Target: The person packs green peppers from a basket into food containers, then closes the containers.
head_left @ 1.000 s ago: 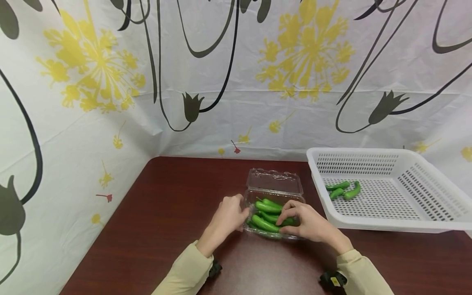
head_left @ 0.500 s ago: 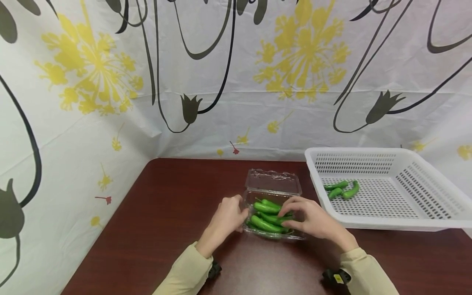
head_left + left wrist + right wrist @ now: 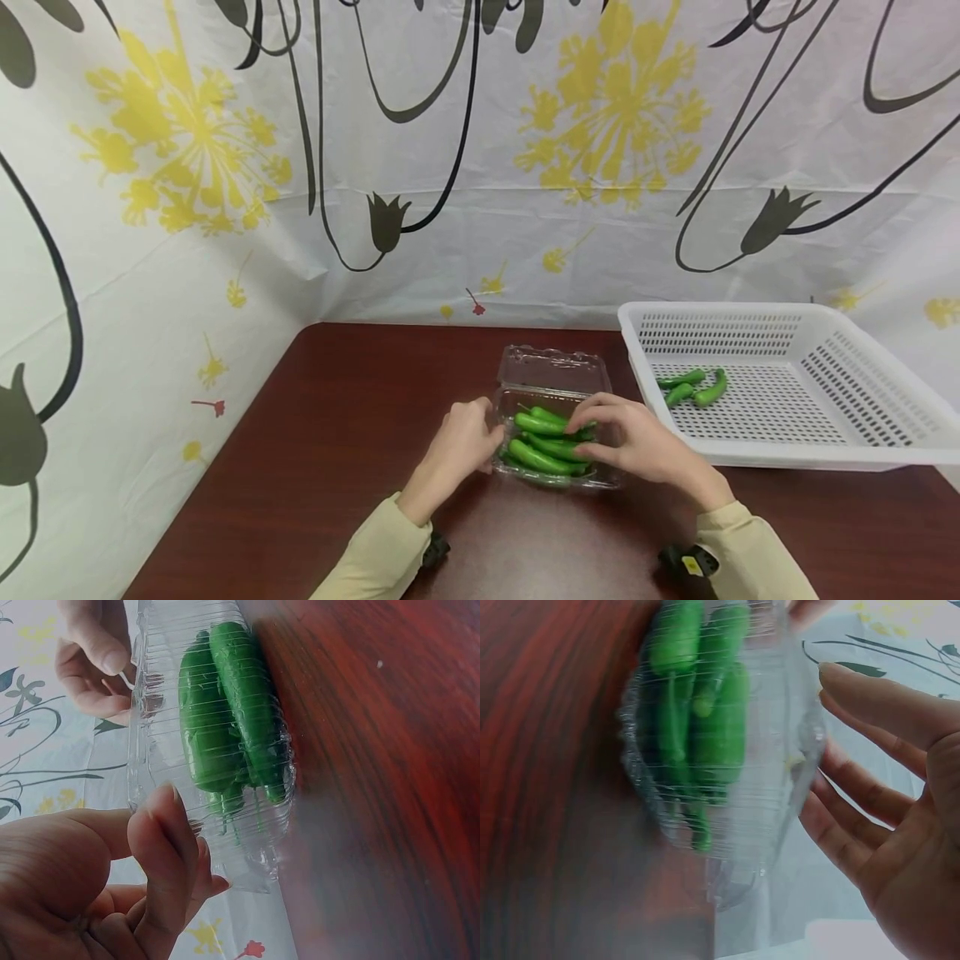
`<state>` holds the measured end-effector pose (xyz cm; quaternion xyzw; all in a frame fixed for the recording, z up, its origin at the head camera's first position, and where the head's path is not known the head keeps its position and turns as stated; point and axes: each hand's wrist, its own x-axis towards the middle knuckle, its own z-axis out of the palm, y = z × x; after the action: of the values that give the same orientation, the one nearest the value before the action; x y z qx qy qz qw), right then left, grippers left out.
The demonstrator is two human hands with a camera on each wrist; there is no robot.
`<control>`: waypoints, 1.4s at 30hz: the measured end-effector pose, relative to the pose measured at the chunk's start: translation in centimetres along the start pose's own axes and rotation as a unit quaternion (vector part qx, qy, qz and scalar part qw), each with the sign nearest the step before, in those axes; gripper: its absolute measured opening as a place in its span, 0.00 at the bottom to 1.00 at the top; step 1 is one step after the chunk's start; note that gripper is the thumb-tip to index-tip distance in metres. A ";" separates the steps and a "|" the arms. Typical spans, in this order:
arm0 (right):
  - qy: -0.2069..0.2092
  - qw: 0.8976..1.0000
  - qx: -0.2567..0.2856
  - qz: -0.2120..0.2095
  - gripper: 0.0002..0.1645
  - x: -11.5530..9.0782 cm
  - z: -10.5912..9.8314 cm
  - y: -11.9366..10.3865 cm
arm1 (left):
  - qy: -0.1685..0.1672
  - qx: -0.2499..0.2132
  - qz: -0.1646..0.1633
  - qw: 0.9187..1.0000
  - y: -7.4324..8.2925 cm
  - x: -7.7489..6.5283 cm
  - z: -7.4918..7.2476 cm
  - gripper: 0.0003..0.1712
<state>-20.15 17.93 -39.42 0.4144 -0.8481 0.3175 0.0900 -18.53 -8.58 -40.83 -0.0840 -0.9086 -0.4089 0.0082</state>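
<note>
A clear plastic clamshell box [image 3: 509, 472], its lid [image 3: 555, 371] folded back, rests on the table with several green chili peppers [image 3: 545, 461] inside. At its left rim my left hand [image 3: 462, 440] pinches the plastic between thumb and fingers; the left wrist view shows this hand [image 3: 150, 862] by the box corner. Over the box's right end hovers my right hand [image 3: 637, 442], fingers loosely curved, thumb and fingertips apart with nothing between them. In the right wrist view, the peppers [image 3: 720, 727] show through the ribbed wall, and that hand [image 3: 892, 787] is at the rim.
On the right stands a white perforated plastic basket [image 3: 757, 454] holding several green peppers [image 3: 710, 389] in its left part. Dark red-brown wood makes up the tabletop [image 3: 360, 417]. A white printed cloth [image 3: 465, 150] hangs behind and to the left.
My right hand has come off the front pepper and drawn slightly right and up, its thumb and fingers parting. The left hand stays at the box's left rim.
</note>
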 end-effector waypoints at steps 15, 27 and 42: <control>0.006 1.000 0.013 0.000 0.17 0.1 -1.5 -0.1 | 0.001 -0.002 -0.005 1.000 0.0 -0.1 0.0 0.16; 0.038 0.999 -0.016 -0.011 0.20 -0.3 -2.9 0.5 | -0.002 -0.012 -0.007 1.000 0.0 0.0 0.0 0.12; 0.053 0.998 -0.026 -0.017 0.24 -1.0 -4.2 1.1 | -0.004 -0.018 -0.006 1.000 0.0 0.1 0.0 0.12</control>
<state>-20.80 21.70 -37.05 0.4093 -0.8427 0.3155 0.1507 -18.60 -8.56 -40.80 -0.0807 -0.9015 -0.4251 0.0007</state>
